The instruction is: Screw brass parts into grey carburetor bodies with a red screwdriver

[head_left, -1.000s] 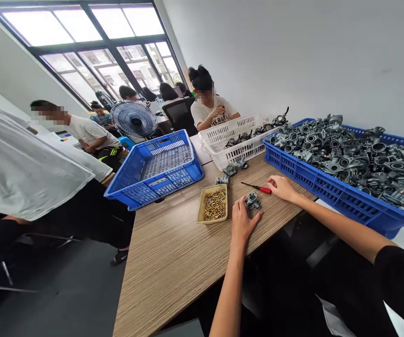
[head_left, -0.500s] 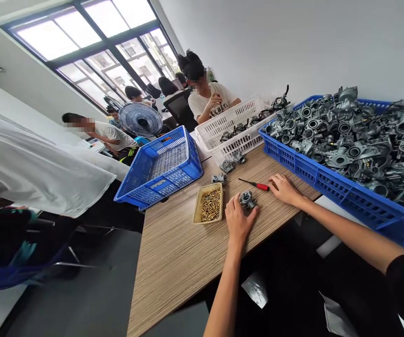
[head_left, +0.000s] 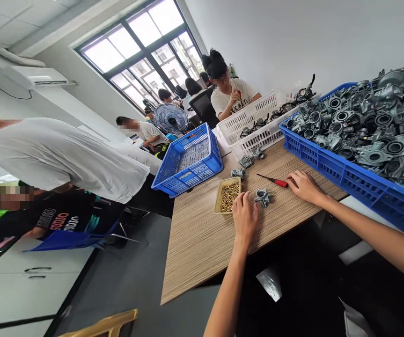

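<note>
My left hand (head_left: 245,213), open with its fingers loosely bent, is at the near right corner of a small cream tray (head_left: 217,201) of brass screw-like pieces (head_left: 230,195). Just right of that hand a grey metal carburetor body (head_left: 262,197) stands on the table, apart from the fingers. My right hand (head_left: 306,188) rests on the tabletop with fingers spread, holding nothing. Its fingertips are close to the red handle of a screwdriver (head_left: 279,182), whose dark shaft points left. More carburetor bodies (head_left: 238,173) lie behind the tray.
A blue crate (head_left: 314,157) heaped with carburetor bodies stands at right. Behind are a white basket (head_left: 238,126) with dark-fitted parts and a blue crate (head_left: 184,180). A co-worker (head_left: 235,91) sits across the wooden table (head_left: 194,248); another person (head_left: 71,154) stands at left.
My left hand has come off the carburetor body and shifted left toward the cream tray. The right hand stays by the screwdriver. The view has swung left.
</note>
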Demonstrator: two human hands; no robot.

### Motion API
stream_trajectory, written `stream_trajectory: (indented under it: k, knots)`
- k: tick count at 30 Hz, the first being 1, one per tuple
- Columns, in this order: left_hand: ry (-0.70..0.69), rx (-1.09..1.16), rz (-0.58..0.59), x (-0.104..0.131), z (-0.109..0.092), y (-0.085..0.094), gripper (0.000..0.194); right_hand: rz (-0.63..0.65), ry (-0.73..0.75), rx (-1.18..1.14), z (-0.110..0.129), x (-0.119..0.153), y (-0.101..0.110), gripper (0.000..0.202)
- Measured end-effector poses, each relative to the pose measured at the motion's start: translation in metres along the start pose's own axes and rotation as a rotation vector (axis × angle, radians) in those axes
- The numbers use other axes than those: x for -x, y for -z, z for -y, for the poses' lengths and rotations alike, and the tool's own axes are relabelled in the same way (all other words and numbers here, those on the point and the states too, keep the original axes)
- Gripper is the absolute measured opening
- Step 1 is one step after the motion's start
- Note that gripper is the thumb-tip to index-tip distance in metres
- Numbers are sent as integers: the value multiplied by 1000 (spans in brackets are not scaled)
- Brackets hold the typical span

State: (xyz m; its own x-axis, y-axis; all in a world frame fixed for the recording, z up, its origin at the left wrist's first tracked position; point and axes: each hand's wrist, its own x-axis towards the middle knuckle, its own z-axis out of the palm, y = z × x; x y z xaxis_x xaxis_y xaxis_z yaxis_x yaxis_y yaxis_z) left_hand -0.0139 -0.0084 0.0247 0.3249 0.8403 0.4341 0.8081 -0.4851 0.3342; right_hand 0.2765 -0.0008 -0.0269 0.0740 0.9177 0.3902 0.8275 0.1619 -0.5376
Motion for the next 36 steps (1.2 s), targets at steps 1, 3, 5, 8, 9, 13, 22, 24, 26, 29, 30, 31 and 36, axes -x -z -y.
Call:
stream_trajectory:
  k: [1,3,5,8,9,13,22,24,26,29,30,31,36]
  knots:
    - [-21,8,0,2,6,6,44,3,6,4,-1,0,0,31]
    - [-54,21,-2,2,19,19,40,1,15,15,-3,0,-1,30]
    - [-41,19,-11,-2,34,31,34,0,22,20,-6,0,-2,29]
    - [67,-12,18,-16,61,47,23,4,34,18,-9,0,-4,29]
    - [99,-27,56,-21,70,51,20,6,37,18,-10,0,-5,28]
    - [184,-76,194,-39,98,57,18,5,31,25,-9,0,-4,29]
    - [145,-161,336,-62,116,49,25,17,12,3,-2,-1,0,29]
    - [142,-157,347,-64,116,49,24,-9,8,5,4,0,2,30]
    - [138,-142,351,-64,115,48,23,-57,17,19,15,3,6,31]
    - [137,-120,344,-60,115,49,23,-40,123,21,42,13,11,33]
    - [140,-113,340,-58,114,49,24,-5,178,6,52,16,12,34]
    - [143,-104,337,-57,114,49,24,25,229,-12,61,20,12,35]
    - [144,2,347,-56,115,52,25,55,245,-37,82,30,7,37]
